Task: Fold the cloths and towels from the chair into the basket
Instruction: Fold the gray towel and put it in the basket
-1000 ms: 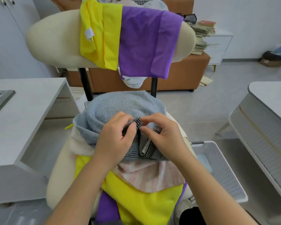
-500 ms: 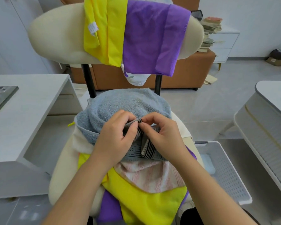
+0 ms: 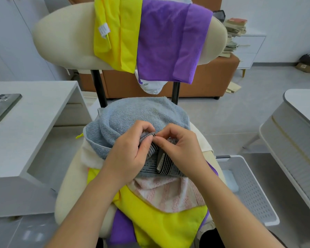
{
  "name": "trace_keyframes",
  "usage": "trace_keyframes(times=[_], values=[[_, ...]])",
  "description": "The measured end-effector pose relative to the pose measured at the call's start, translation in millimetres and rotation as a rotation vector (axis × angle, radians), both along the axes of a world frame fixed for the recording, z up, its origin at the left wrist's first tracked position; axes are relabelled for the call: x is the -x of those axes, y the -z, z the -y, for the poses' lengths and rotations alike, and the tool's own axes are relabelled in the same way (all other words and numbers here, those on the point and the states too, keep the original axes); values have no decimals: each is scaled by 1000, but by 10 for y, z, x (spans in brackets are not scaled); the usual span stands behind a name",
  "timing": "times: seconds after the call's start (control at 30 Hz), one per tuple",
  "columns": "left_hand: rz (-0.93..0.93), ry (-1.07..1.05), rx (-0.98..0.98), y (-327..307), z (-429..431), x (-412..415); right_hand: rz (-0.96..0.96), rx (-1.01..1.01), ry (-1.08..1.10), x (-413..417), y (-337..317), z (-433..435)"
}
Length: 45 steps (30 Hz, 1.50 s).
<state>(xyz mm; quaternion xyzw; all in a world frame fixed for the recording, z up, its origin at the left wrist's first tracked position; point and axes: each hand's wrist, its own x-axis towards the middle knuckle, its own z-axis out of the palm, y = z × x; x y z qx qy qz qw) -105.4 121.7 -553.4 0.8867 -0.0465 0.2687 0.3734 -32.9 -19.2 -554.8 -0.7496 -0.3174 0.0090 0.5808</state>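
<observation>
Both hands are busy at the top of the pile on the seat of the chair (image 3: 64, 38). The left hand (image 3: 131, 154) pinches a corner of the small striped cloth (image 3: 162, 164) between thumb and fingertips, and the right hand (image 3: 181, 151) pinches the same cloth just beside it, so the two grips nearly touch. The striped cloth lies bunched on the grey-blue towel (image 3: 138, 113), with a pink towel (image 3: 168, 192) and a yellow cloth (image 3: 161, 224) layered under its near edge. My worry is that grips this close together will not spread the cloth flat, so it may hang crumpled when lifted and fold crooked. So thin a pinch could also slip off the hem. If the grey-blue towel's loops cling, pulling up might drag the whole heap, and the yellow cloth hangs over the seat's front, looking ready to slide to the floor. The basket (image 3: 254, 194) sits on the floor just right of the chair, so a careless carry could miss its rim. The purple cloth (image 3: 170, 42) over the backrest seems safe unless the chair is jolted.
</observation>
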Motion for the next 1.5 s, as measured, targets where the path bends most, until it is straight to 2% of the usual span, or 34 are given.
trace_keyframes(times=[0.13,0.2,0.33,0.47,0.6,0.73,0.9,1.03,1.13,1.3,1.5], values=[[-53,-10,16,21,-14,-14,53,31,21,15,-16,22],[-43,-38,-38,29,-29,-26,116,94,35,1,-36,50],[-28,-85,-128,62,-44,-39,165,260,124,-121,27,161],[-43,-142,-197,115,-7,-34,234,556,267,-202,142,275],[-24,-194,-259,90,65,-31,320,652,264,-187,264,355],[-33,-201,-268,84,98,-37,369,594,150,-134,306,426],[-64,-154,-290,119,81,-58,306,505,-13,-106,304,574],[-82,-120,-311,109,68,-64,209,522,-89,-148,325,652],[-95,-67,-302,92,18,-57,80,416,-61,-219,289,738],[-71,-101,-109,-151,-142,108,-151,153,32,-329,88,1051],[-116,-254,-55,-706,-568,427,-107,79,200,-409,-317,1345]])
